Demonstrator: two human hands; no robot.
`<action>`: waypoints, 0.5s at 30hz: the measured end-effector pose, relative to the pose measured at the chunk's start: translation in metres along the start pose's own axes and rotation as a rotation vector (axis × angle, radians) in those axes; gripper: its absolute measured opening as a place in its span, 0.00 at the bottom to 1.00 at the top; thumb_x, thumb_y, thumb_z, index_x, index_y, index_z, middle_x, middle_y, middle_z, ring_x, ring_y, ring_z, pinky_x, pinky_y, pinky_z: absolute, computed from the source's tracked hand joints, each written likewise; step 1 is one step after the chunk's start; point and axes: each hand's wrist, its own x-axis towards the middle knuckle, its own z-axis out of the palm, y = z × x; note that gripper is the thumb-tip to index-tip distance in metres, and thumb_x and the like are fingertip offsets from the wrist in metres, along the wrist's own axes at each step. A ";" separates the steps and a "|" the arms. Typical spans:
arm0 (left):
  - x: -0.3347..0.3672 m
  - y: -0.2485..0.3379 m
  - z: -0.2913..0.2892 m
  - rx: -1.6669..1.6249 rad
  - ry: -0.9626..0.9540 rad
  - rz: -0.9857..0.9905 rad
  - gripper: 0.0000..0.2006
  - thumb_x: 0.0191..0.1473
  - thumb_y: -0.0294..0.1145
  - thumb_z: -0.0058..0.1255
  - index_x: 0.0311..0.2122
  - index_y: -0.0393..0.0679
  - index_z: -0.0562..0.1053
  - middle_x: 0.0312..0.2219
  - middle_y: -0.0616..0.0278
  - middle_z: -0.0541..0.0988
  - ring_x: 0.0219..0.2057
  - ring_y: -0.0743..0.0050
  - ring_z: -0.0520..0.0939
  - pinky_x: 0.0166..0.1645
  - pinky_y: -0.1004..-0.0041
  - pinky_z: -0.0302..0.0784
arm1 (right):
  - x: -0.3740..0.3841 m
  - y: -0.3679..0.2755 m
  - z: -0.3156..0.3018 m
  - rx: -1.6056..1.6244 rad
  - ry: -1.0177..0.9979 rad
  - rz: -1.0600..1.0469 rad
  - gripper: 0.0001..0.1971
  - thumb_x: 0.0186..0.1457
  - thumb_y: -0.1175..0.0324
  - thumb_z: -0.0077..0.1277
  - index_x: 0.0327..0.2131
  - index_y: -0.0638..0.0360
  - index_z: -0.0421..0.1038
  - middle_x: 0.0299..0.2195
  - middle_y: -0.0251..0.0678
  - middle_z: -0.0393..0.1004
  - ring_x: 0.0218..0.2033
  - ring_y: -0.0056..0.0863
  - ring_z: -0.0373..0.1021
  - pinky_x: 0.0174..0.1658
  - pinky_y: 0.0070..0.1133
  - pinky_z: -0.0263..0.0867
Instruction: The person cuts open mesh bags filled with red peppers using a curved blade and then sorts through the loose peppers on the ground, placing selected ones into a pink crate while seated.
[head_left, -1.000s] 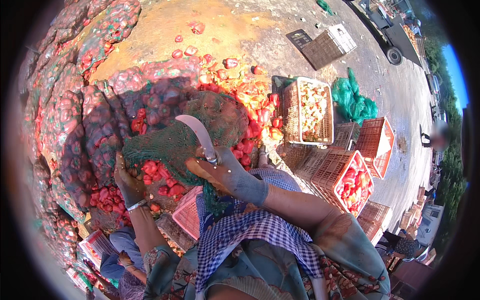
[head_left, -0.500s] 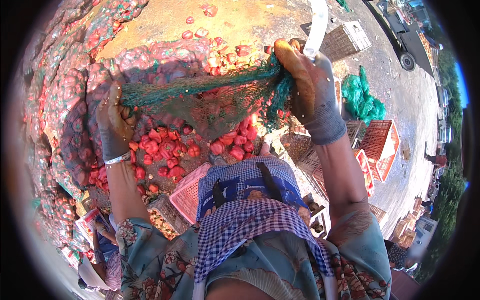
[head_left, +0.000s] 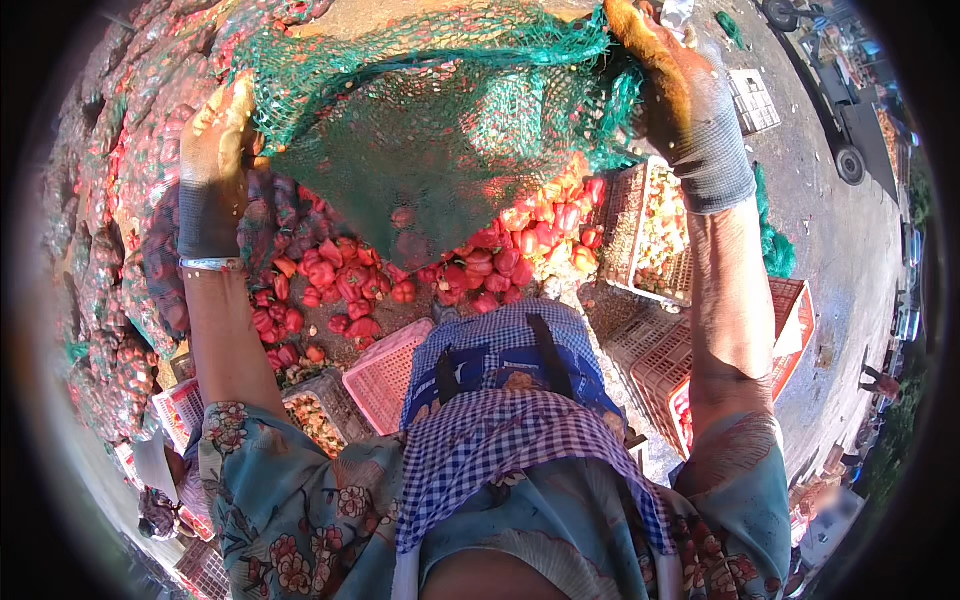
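Green net (head_left: pixel 420 170) between both hands (head_left: pixel 215 140) (head_left: pixel 690 100)

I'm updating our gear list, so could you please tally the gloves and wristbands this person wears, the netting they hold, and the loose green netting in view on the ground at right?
Left glove and right glove: 2
Wristband, below the left glove: 1
Held green net: 1
Larger green net and smaller green net at right: 2
Total: 6
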 end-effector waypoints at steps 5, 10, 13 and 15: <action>-0.009 -0.024 0.020 0.055 -0.135 -0.334 0.10 0.60 0.37 0.51 0.43 0.46 0.75 0.24 0.74 0.73 0.19 0.89 0.65 0.22 0.84 0.60 | -0.004 -0.007 0.039 0.368 -0.068 0.424 0.18 0.58 0.54 0.53 0.39 0.61 0.77 0.17 0.40 0.72 0.18 0.27 0.71 0.22 0.27 0.66; -0.036 -0.038 0.070 0.293 -0.343 -0.163 0.27 0.53 0.37 0.59 0.52 0.30 0.64 0.38 0.59 0.78 0.34 0.69 0.81 0.42 0.75 0.78 | -0.011 -0.026 0.073 0.370 -0.150 0.311 0.18 0.55 0.54 0.56 0.33 0.64 0.77 0.24 0.49 0.76 0.27 0.35 0.76 0.32 0.29 0.68; -0.049 -0.046 0.118 0.831 -0.345 0.339 0.27 0.48 0.40 0.62 0.48 0.34 0.69 0.40 0.52 0.79 0.34 0.54 0.82 0.43 0.66 0.78 | -0.012 -0.075 0.073 0.696 -0.411 0.276 0.19 0.54 0.54 0.56 0.29 0.65 0.75 0.21 0.49 0.74 0.23 0.35 0.72 0.29 0.30 0.66; -0.050 -0.061 0.133 1.092 -0.361 0.675 0.26 0.45 0.43 0.63 0.45 0.36 0.72 0.38 0.50 0.79 0.33 0.46 0.82 0.43 0.61 0.78 | -0.006 -0.097 0.089 0.765 -0.387 0.137 0.18 0.54 0.56 0.56 0.29 0.65 0.74 0.19 0.49 0.72 0.23 0.37 0.72 0.29 0.32 0.65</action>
